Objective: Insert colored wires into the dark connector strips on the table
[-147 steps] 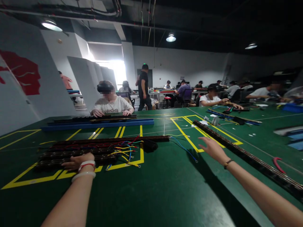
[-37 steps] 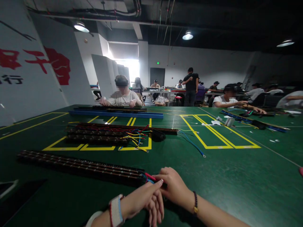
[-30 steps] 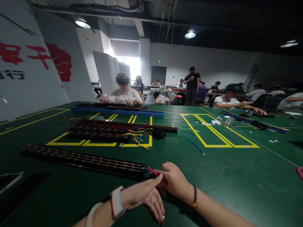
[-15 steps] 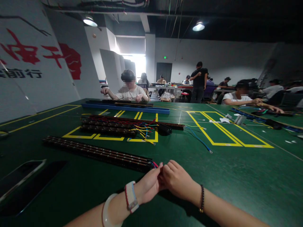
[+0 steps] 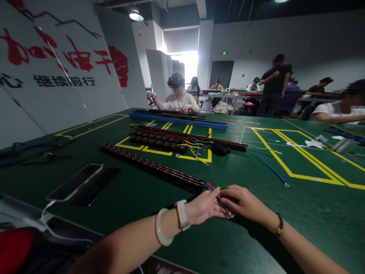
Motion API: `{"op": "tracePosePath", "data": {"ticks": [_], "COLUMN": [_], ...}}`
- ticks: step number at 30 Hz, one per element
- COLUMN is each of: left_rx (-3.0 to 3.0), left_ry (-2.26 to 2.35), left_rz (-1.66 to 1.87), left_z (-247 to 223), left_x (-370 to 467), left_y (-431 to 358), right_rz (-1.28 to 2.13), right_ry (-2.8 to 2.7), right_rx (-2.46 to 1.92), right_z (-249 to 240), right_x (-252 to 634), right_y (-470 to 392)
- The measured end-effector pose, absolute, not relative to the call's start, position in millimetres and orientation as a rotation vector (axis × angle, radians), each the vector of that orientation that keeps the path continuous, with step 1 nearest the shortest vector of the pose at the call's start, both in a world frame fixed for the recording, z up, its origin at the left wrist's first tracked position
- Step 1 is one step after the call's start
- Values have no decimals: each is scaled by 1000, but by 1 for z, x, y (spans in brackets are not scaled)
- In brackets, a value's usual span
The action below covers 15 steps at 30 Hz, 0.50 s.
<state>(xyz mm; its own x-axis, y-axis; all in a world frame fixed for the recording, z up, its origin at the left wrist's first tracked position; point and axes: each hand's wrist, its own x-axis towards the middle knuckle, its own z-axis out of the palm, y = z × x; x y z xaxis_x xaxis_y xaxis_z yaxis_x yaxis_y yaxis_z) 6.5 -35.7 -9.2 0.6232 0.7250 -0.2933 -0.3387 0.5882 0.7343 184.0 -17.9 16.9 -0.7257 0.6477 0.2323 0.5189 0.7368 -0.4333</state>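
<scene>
A long dark bar (image 5: 154, 168) with rows of pale dots lies slantwise on the green table, its near end by my hands. Red and blue wires (image 5: 210, 186) come out of that end. My left hand (image 5: 205, 208) pinches them between thumb and fingers, palm turned up. From the right, my right hand (image 5: 246, 201) meets it, thumb and fingers closed around the same wires. A metal ring terminal (image 5: 230, 214) shows below the fingers. Parts of the wires are hidden by both hands.
Beyond lies a stack of similar bars (image 5: 156, 139) with coloured wires, beside a black block (image 5: 220, 148). A blue channel (image 5: 182, 121) sits at the far edge, where a co-worker (image 5: 178, 95) sits. Two phones, one white-edged phone (image 5: 75, 182) with a cable, lie left.
The view has swung left and down, bringing in more of the table's near left side. My right hand's fingers have loosened from a tight fist and moved along the wires, exposing a ring terminal.
</scene>
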Motion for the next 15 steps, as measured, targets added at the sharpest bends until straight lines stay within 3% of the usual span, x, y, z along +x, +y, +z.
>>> {"op": "tracePosePath", "data": {"ticks": [6,15], "left_rx": [818,831], "left_ry": [738,710], "left_rz": [574,321], "left_z": [0,3], "left_x": [1,-9], "left_y": [-39,-27], "right_rz": [630,-439], "right_ry": [-2463,-2755], "right_rx": [-948,-804], "right_z": [10,6], "right_x": [196,212], "right_y": [0,29]}}
